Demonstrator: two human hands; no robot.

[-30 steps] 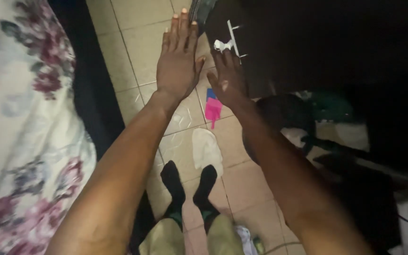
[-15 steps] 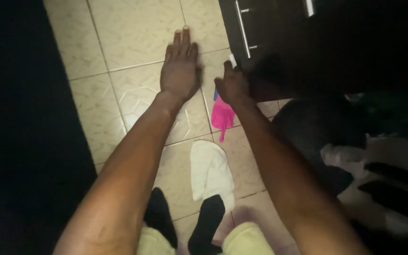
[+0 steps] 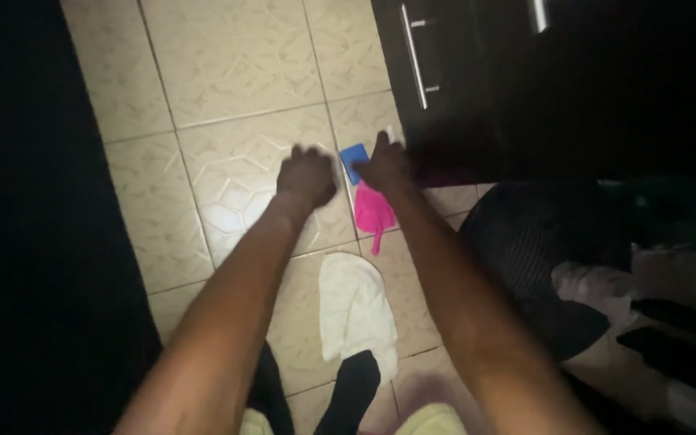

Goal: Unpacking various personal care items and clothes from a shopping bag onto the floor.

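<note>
One blue card (image 3: pixel 354 163) and one pink item (image 3: pixel 374 209) lie on the tiled floor (image 3: pixel 227 72). Left hand (image 3: pixel 306 176) curled, empty; right hand (image 3: pixel 384 167) grip undeterminable.

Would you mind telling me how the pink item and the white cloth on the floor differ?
The pink item is bright and small; the white cloth is pale and larger. The pink item lies just under the right hand; the white cloth lies nearer the feet, touched by a black sock. Both lie flat on tile.
</note>
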